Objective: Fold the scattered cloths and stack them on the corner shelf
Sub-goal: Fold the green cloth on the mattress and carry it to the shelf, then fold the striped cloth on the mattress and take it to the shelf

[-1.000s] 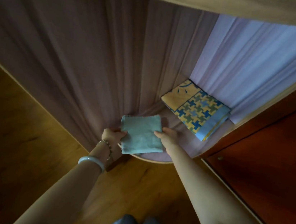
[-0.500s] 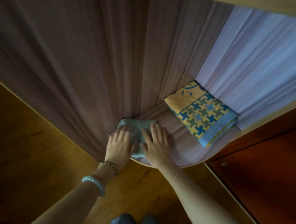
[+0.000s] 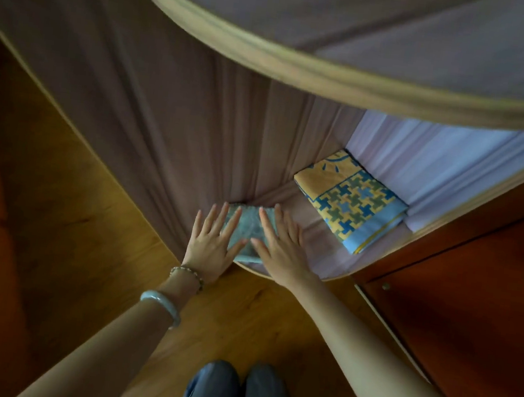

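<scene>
Two flat hands covered the folded pale green cloth at the front left edge of the corner shelf. The left hand and right hand pressed it with straight, spread fingers. A patterned cloth lay apart near the right edge, above the wooden floor.

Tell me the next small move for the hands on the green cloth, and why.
Probably lift both hands away. The left hand and right hand lie flat, fingers straight, on the green cloth, which sits folded on the corner shelf beside the patterned cloth, so this placement looks finished.
</scene>
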